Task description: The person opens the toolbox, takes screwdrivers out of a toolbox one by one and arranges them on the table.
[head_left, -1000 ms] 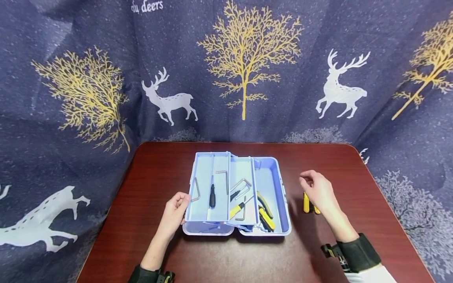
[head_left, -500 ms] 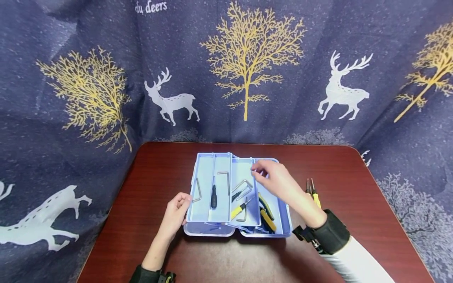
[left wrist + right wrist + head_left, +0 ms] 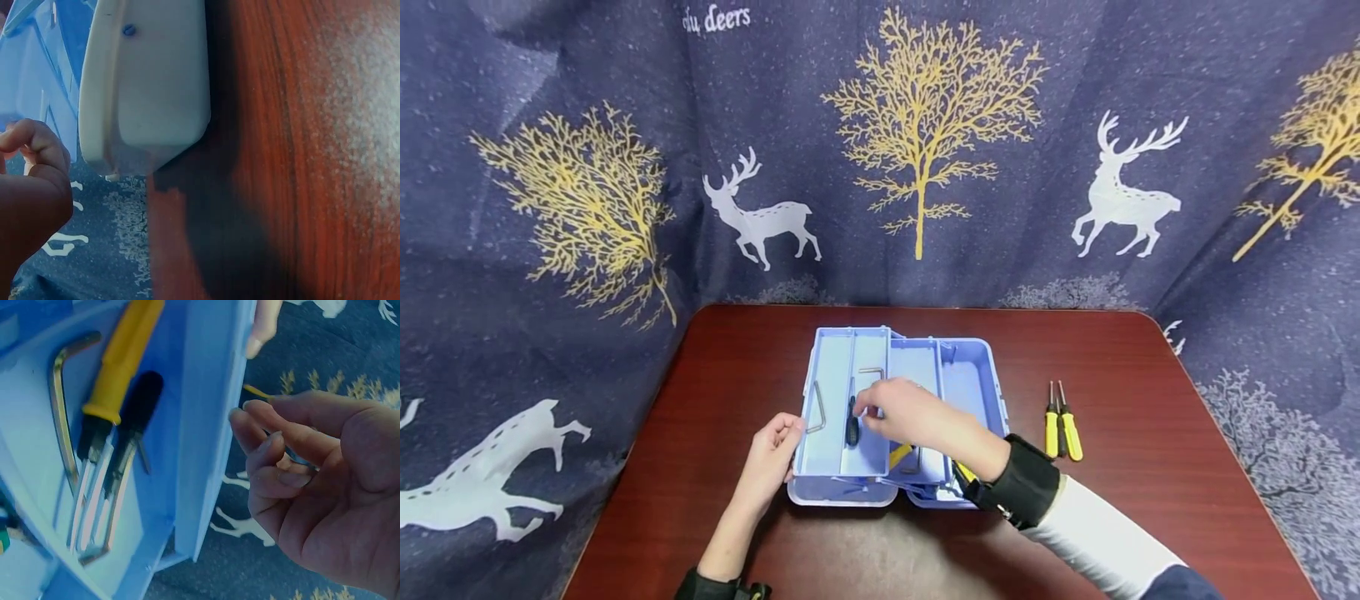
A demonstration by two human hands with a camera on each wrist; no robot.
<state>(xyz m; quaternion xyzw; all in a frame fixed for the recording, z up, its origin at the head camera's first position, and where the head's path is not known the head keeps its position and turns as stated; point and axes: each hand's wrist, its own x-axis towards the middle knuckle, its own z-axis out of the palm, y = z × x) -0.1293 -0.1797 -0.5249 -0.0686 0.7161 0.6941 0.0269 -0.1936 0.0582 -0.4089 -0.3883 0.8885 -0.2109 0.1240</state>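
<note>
Right hand has come near the black screwdriver, likely within reach, fingers half-bent, empty; left hand holds the toolbox

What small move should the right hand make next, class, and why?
Probably lower the right hand and pinch the black-handled screwdriver: the hand hangs close by, no tool visible in its grasp, and the left hand grips the upper tray.
</note>
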